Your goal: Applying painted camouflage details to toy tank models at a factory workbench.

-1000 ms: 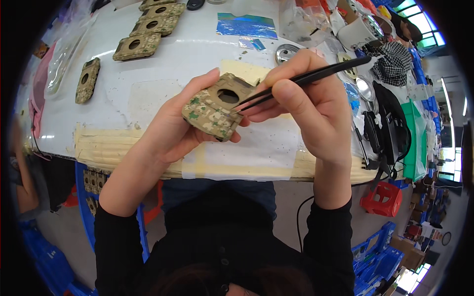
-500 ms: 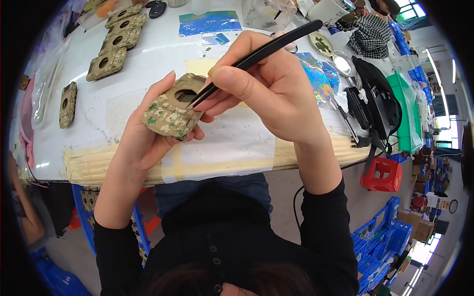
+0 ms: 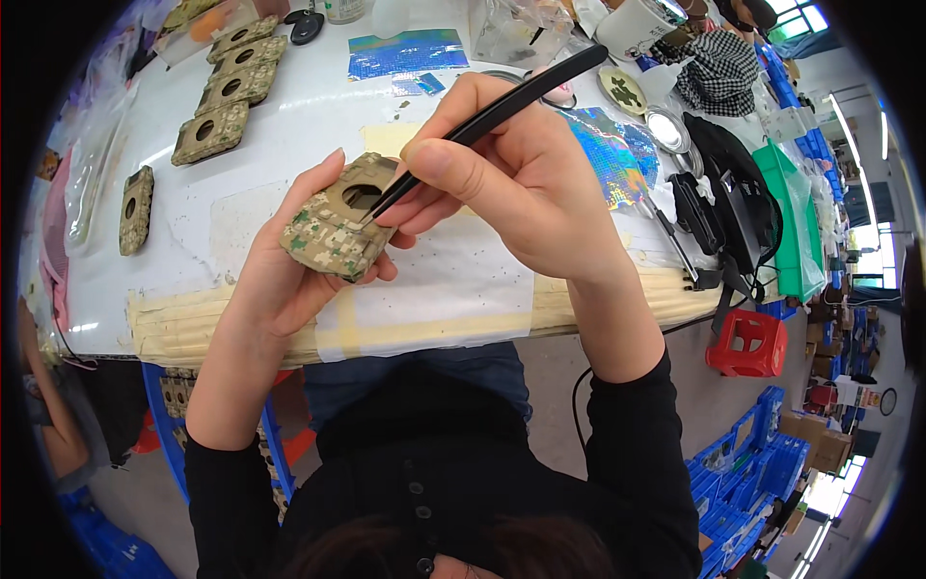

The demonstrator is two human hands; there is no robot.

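Above the table's front edge, my left hand (image 3: pixel 273 256) holds a tan and green camouflage model hull (image 3: pixel 331 234) with a round hole in its top. The fingers wrap round its sides and underneath. My right hand (image 3: pixel 526 183) grips a pair of black tweezers (image 3: pixel 511 99) like a pen. Their tips meet the hull's surface just beside the hole's near rim. Whether a small piece sits between the tips is too small to tell.
Several similar camouflage hulls (image 3: pixel 210 133) stand in a row at the far left, and a single hull (image 3: pixel 137 210) lies nearer. Shiny holographic sheets (image 3: pixel 407 54) lie at the back. On the right are a round tin (image 3: pixel 622 90), a black bag (image 3: pixel 738 193) and a green tray (image 3: pixel 788 222).
My right hand and the tweezers have shifted slightly left and down. The hull has turned a little in my left hand, and the tips have moved slightly along its top.
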